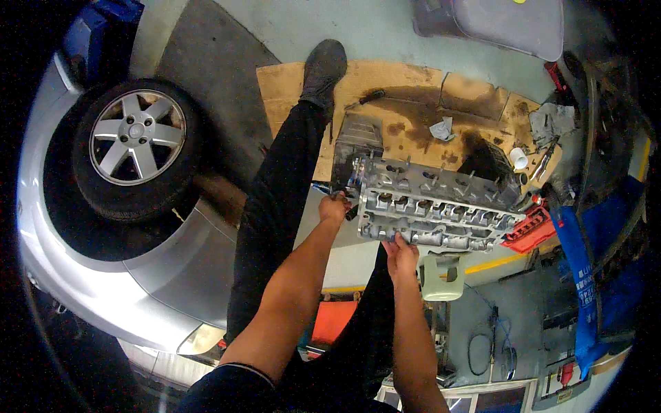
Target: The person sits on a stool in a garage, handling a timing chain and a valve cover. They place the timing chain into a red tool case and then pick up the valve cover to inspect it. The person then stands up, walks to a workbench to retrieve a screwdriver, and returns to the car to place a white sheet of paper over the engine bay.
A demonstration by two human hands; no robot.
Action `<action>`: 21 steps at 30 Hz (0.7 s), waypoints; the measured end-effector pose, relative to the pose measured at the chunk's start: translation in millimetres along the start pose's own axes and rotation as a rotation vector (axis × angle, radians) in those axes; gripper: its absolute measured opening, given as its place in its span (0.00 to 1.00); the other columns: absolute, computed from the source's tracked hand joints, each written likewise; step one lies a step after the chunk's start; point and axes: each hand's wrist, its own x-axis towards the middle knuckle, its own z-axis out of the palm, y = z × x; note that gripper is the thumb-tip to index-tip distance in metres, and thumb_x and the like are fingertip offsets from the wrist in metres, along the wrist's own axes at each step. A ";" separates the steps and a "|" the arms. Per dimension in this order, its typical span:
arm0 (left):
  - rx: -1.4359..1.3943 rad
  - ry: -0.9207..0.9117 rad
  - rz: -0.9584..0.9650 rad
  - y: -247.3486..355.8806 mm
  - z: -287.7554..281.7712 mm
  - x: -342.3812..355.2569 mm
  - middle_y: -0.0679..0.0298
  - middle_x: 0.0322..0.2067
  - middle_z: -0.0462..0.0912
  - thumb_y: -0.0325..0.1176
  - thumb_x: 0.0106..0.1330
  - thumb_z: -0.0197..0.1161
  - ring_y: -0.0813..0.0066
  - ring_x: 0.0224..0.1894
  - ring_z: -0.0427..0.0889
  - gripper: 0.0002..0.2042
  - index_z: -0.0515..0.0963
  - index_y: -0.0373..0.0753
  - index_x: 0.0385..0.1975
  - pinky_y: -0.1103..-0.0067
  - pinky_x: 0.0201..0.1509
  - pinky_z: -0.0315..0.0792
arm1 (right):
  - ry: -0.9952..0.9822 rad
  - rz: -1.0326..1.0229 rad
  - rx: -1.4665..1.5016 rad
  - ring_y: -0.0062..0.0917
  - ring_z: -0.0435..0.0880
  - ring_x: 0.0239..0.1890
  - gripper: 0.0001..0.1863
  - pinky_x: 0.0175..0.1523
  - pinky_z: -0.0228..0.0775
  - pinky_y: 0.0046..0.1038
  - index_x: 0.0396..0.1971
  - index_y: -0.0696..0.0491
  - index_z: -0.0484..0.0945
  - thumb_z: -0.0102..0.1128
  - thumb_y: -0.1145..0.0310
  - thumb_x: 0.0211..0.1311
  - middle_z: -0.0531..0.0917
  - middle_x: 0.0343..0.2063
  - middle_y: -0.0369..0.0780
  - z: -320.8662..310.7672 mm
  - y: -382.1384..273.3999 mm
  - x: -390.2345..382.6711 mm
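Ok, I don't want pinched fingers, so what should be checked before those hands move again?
1. Right hand on the metal block's near edge: ok, touching.
2. Left hand's hold at the block's left end: cannot tell.
3. Shoe clear of the block: ok, apart.
4. Cardboard clean: not ok, dark stains.
5. Support under the block: cannot tell, hidden.

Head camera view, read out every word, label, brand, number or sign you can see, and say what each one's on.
Blue cloth at the right: white characters and digits, partly legible, but I won't copy them out.
Wheel's centre cap: a small mark, too small to read.
Metal engine part by the hands: no lettering I can make out.
I can't read any other lettering clearly.
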 end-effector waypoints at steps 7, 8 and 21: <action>1.210 -0.056 0.415 -30.3 -16.7 46.3 0.44 0.43 0.85 0.41 0.74 0.52 0.46 0.46 0.84 0.18 0.82 0.33 0.45 0.59 0.49 0.77 | -0.050 0.087 0.040 0.34 0.84 0.48 0.15 0.56 0.80 0.41 0.50 0.57 0.72 0.63 0.76 0.66 0.81 0.45 0.40 -0.2 -5.8 -6.1; 1.358 -0.055 0.453 -60.6 -44.6 68.3 0.43 0.44 0.84 0.42 0.74 0.51 0.45 0.48 0.83 0.18 0.81 0.33 0.46 0.59 0.51 0.77 | -0.120 0.187 -0.017 0.33 0.83 0.49 0.18 0.55 0.79 0.40 0.53 0.55 0.71 0.64 0.75 0.66 0.80 0.47 0.40 -14.6 7.1 7.9; 0.652 -0.238 0.548 142.1 -36.4 -117.0 0.61 0.45 0.84 0.31 0.73 0.55 0.72 0.40 0.83 0.14 0.74 0.35 0.55 0.79 0.36 0.76 | -0.209 -0.031 0.143 0.32 0.83 0.46 0.13 0.53 0.81 0.39 0.46 0.59 0.77 0.66 0.72 0.64 0.83 0.40 0.40 -26.6 2.0 -8.1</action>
